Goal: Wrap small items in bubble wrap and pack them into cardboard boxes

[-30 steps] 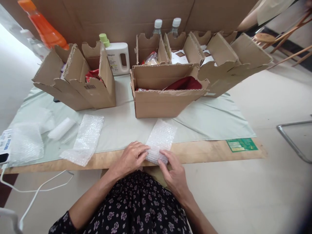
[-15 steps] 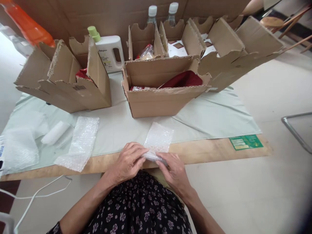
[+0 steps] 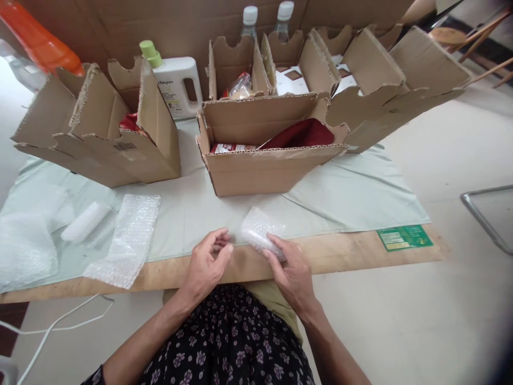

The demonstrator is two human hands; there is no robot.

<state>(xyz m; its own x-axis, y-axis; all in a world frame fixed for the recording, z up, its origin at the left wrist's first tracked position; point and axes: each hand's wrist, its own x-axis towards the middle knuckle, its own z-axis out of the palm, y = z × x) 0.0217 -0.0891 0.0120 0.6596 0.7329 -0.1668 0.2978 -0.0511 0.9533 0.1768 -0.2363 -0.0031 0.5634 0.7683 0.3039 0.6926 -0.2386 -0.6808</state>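
Note:
My right hand (image 3: pixel 292 270) grips a small bundle rolled in clear bubble wrap (image 3: pixel 259 233) at the table's near edge. What is inside the wrap is hidden. My left hand (image 3: pixel 208 262) hovers just left of the bundle, fingers loosely curled and apart, holding nothing. An open cardboard box (image 3: pixel 260 166) with a dark red packet (image 3: pixel 301 133) inside stands right behind the bundle.
A flat bubble wrap sheet (image 3: pixel 128 238) and a rolled piece (image 3: pixel 85 222) lie at left. Another open box (image 3: pixel 116 155) sits back left, more boxes (image 3: pixel 360 75) back right. White detergent jug (image 3: pixel 176 88), two bottles (image 3: pixel 264 18), a green card (image 3: pixel 404 237) and a white cable (image 3: pixel 56 326) are also in view.
The bubble wrap sheet has been rolled up fully around the bundle. My left hand has let go and drawn back slightly; my right hand still holds the bundle.

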